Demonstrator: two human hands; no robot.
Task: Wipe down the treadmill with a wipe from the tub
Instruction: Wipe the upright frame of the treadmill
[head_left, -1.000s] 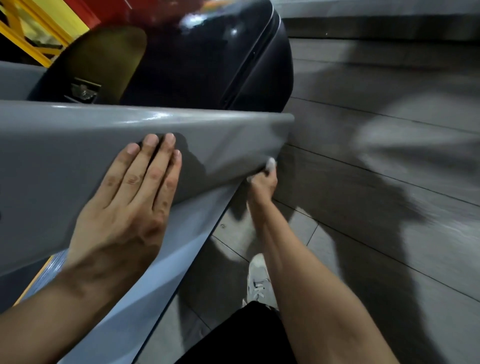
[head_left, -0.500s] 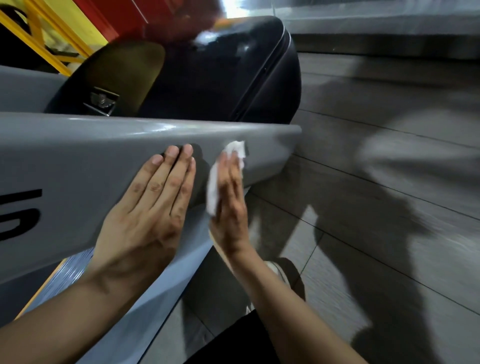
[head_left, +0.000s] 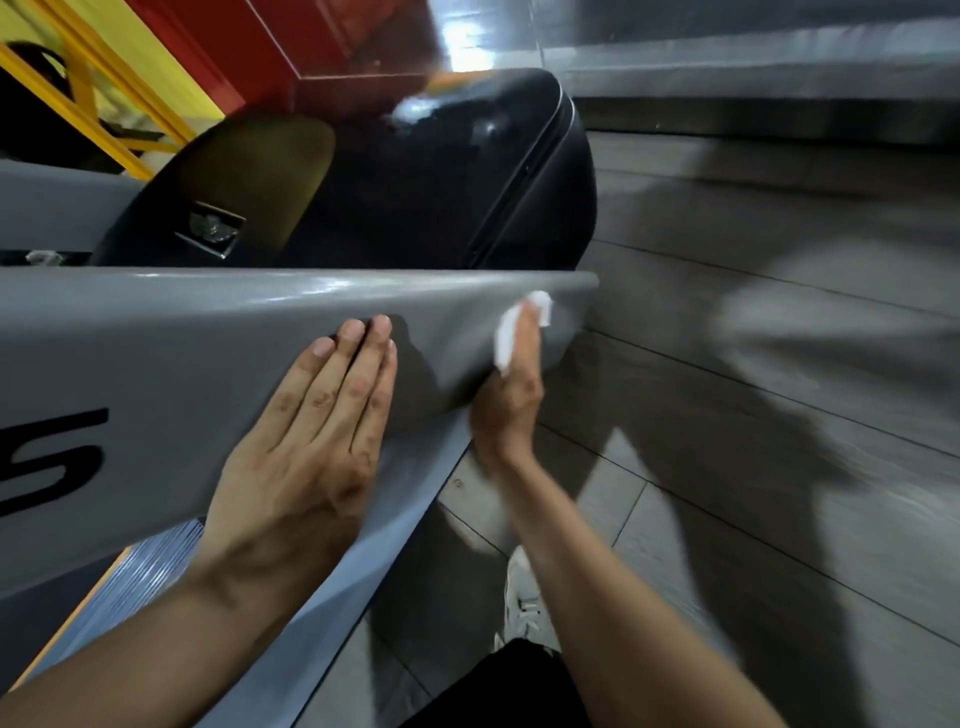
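STAGE: wiping was mid-way | right hand (head_left: 511, 384) pressed the wipe (head_left: 519, 325) flat-fingered on the grey treadmill rail (head_left: 182, 374), at 3 o'clock from the left hand (head_left: 311, 441), which lay flat with straight fingers, holding nothing | LEFT: black hood (head_left: 415, 197) likely unwiped | tub unseen

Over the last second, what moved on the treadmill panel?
The right hand came up from the grey panel's lower end edge and now presses the wipe flat against its face near the end. The left hand stayed flat on the panel.
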